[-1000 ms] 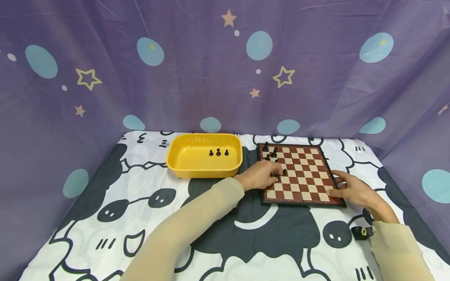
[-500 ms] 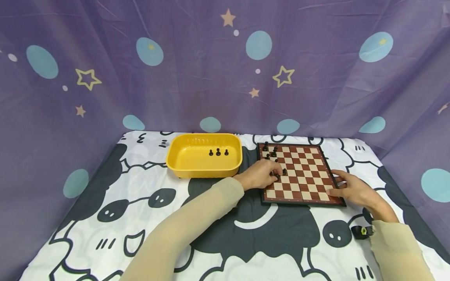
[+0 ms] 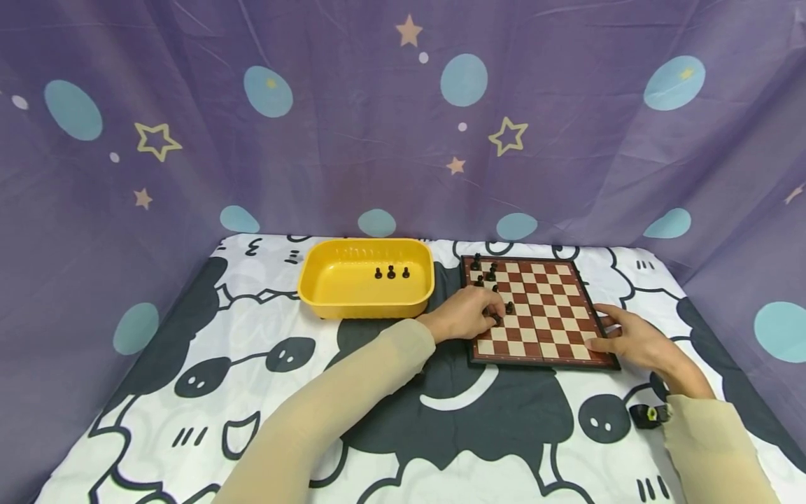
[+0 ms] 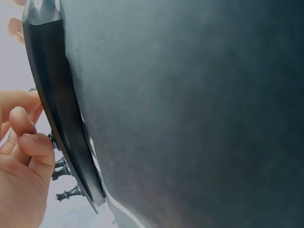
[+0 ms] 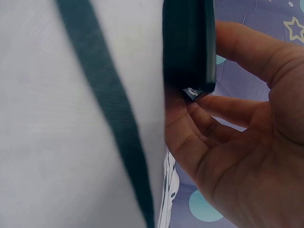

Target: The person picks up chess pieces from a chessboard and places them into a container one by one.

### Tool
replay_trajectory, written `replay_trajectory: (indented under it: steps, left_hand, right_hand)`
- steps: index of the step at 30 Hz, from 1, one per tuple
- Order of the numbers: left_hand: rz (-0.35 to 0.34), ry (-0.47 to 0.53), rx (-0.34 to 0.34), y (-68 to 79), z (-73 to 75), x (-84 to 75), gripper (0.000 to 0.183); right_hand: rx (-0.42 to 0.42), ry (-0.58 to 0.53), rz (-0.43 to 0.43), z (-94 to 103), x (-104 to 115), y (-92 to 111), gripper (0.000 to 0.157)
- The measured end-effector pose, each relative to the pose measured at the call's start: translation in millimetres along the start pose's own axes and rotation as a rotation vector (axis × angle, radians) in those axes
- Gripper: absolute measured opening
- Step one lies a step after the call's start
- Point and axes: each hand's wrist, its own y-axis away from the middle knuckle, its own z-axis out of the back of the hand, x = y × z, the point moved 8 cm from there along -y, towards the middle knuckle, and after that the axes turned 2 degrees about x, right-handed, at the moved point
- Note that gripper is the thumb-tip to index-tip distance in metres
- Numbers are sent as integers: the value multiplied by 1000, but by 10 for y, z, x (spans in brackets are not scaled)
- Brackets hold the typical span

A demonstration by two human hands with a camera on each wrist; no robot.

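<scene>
A brown-and-cream chessboard (image 3: pixel 567 311) with a black rim lies at the right in the head view. Over its left part, my left hand (image 3: pixel 462 313) has its fingers curled together, pinching a black chess piece (image 3: pixel 497 319) low on the squares; the fingers hide part of it. One black pawn (image 3: pixel 509 308) stands just right of the fingertips. Several more black pieces, among them a tall one (image 3: pixel 476 263), stand toward the board's far left corner. My right hand (image 3: pixel 639 343) grips the board's right edge, thumb on top and fingers at the side.
A yellow basin (image 3: pixel 365 310) stands left of the board, with three black pieces (image 3: pixel 391 274) upright inside. White-and-dark cartoon cloth (image 3: pixel 264 420) covers the table. A purple curtain (image 3: pixel 352 154) hangs behind. A small black device (image 3: pixel 647 417) sits at the right wrist.
</scene>
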Motion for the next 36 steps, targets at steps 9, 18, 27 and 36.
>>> replay_trajectory:
  steps: [9,18,27,36]
  left_hand:
    - [-26,32,-10,50,36,-5,17]
    - [-18,12,14,69,22,27,16]
    - [4,7,40,81,-1,23,16]
    - [-8,10,36,80,1,20,14]
  right_hand:
    - [3,3,-1,2,5,2,93]
    - [-8,-9,23,5,27,6,91]
    - [0,-10,9,-1,10,1,93]
    - [-4,-1,13,2,25,10,93]
